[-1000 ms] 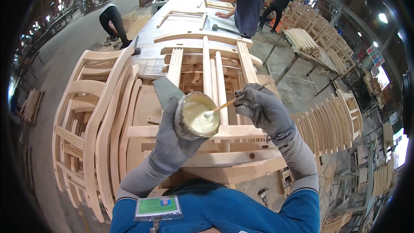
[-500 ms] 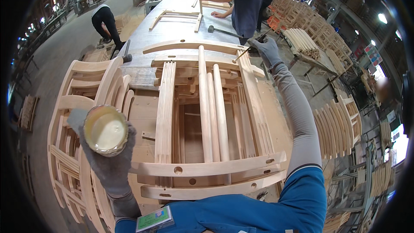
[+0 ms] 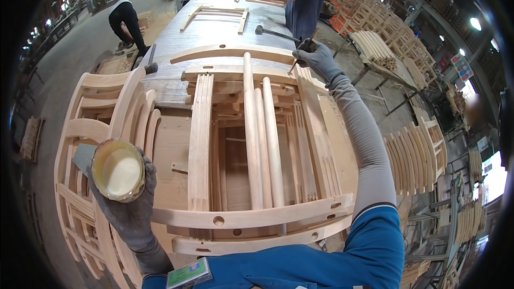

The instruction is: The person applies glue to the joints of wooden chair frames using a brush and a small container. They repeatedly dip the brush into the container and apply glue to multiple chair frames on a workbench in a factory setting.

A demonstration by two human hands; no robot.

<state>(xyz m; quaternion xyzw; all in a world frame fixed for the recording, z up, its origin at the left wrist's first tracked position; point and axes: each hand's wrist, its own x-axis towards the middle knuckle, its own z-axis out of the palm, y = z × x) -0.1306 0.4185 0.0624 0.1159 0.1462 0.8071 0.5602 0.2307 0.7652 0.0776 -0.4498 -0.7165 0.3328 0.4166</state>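
Note:
A round cup of cream-coloured liquid [image 3: 119, 170] is gripped in my gloved left hand [image 3: 127, 215], its rim crusted and tilted toward me. A flat grey piece sticks out beside the cup. My gloved right hand [image 3: 317, 59] pinches a thin brown stick [image 3: 294, 66], pointing down at the far right corner of the stacked wooden frame parts. There the stick's lower tip is close to a long side rail [image 3: 316, 128]; whether it touches I cannot tell. Round wooden rods [image 3: 250, 128] lie lengthwise across the pile, between a curved far rail [image 3: 230, 51] and curved near rails [image 3: 251, 214].
Assembled curved wooden frames [image 3: 88, 128] lean at the left. A metal-topped table [image 3: 214, 27] extends ahead, holding a mallet [image 3: 276, 34], another hammer [image 3: 151, 68] and a wooden frame [image 3: 214, 16]. One co-worker [image 3: 305, 8] stands beside it; another person [image 3: 127, 21] bends down at the left.
My right hand has moved slightly left and nearer, turning the stick more upright. The left hand with the cup has shifted left and down. The co-worker's hands have left the frame on the table.

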